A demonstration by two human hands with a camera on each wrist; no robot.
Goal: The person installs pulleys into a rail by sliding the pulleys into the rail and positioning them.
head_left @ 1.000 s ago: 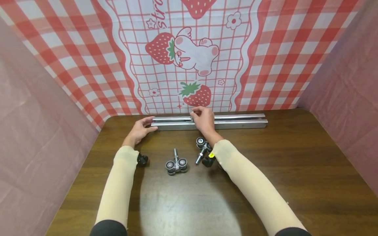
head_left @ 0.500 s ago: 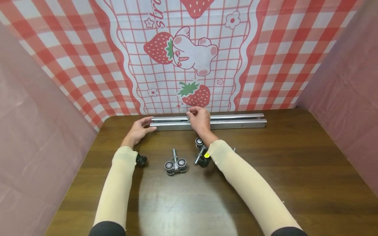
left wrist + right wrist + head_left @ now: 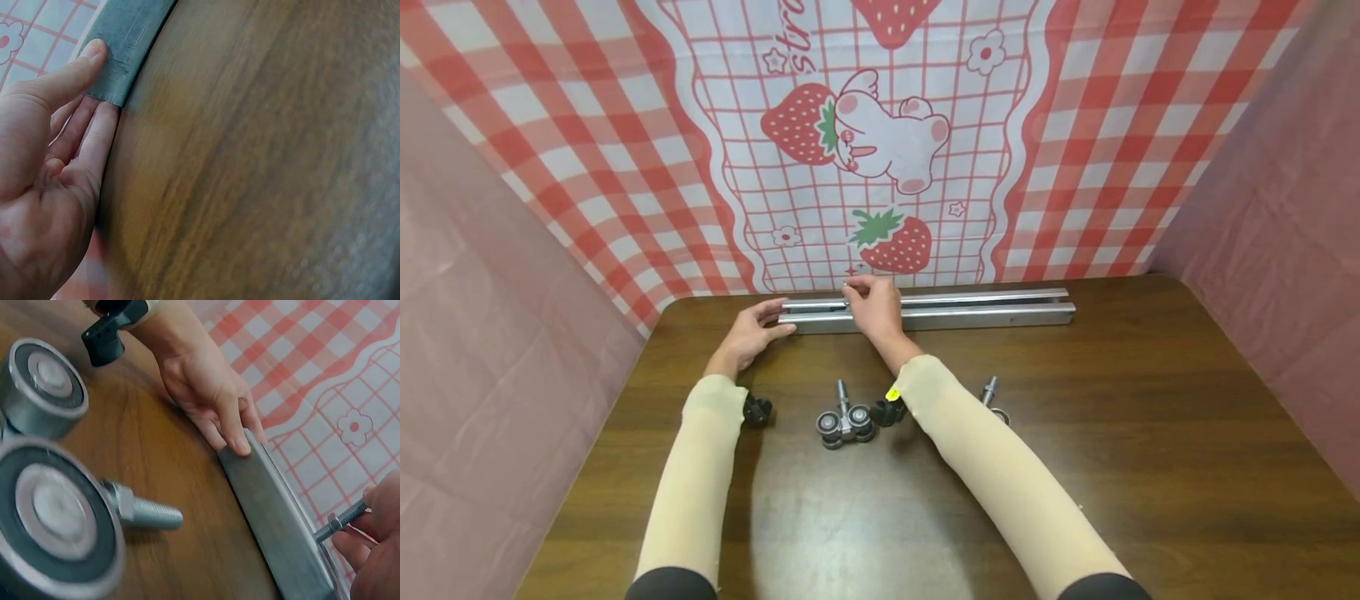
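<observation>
A metal channel rail (image 3: 988, 317) with a slot along its top lies near the table's back edge. At its left end my left hand (image 3: 748, 336) holds it, the thumb (image 3: 94, 53) on the front wall and the fingers at the end and far side. My right hand (image 3: 876, 312) is over the rail's left half, pinching a threaded bolt (image 3: 340, 522) that stands up from the slot. Whatever the bolt joins to inside the rail is hidden. A roller trolley (image 3: 846, 423) with wheels and a bolt lies in front of the rail.
Another trolley's bolt (image 3: 990, 390) shows to the right of my right forearm, its wheels mostly covered by the sleeve. A checked strawberry cloth (image 3: 1075, 167) hangs right behind the rail. The wooden table (image 3: 1150, 417) extends to both sides.
My right hand has moved left along the rail with the bolt. Its forearm now covers the trolley beside the middle one and uncovers one further right. The left hand stays at the rail's end.
</observation>
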